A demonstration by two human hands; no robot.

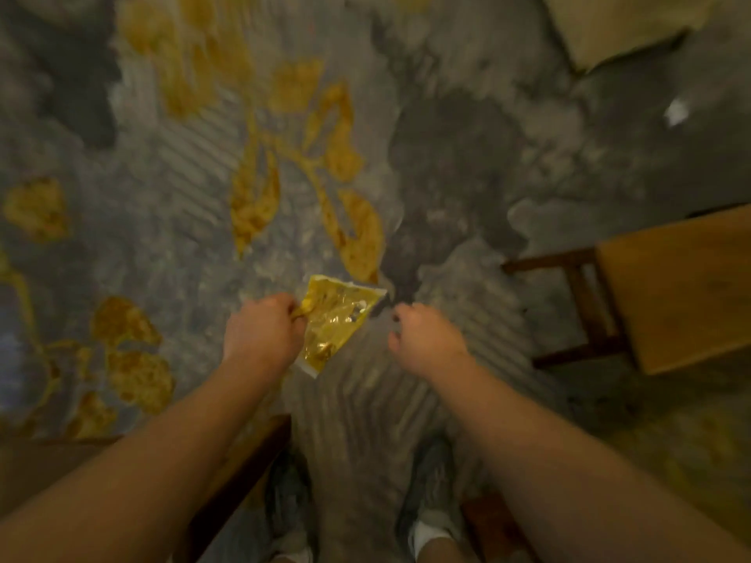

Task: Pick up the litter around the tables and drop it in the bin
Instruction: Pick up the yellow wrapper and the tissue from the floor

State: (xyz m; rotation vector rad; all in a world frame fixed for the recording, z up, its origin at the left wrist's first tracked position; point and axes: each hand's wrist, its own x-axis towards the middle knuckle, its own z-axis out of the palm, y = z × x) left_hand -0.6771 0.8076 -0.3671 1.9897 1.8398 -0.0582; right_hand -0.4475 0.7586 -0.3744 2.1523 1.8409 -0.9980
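Observation:
A shiny yellow foil wrapper (335, 319) hangs above the carpet in the middle of the head view, pinched at its left edge by my left hand (264, 333). My right hand (424, 339) hovers just to the right of the wrapper, fingers curled in, with nothing visible in it and apart from the foil. A small white scrap (676, 111) lies on the carpet at the far upper right. No bin is in view. The picture is blurred by motion.
A wooden chair (670, 290) stands at the right, its seat and dark legs close to my right arm. A wooden table edge (244, 461) runs under my left forearm. My shoes (430, 493) stand on the grey and yellow patterned carpet (162, 197).

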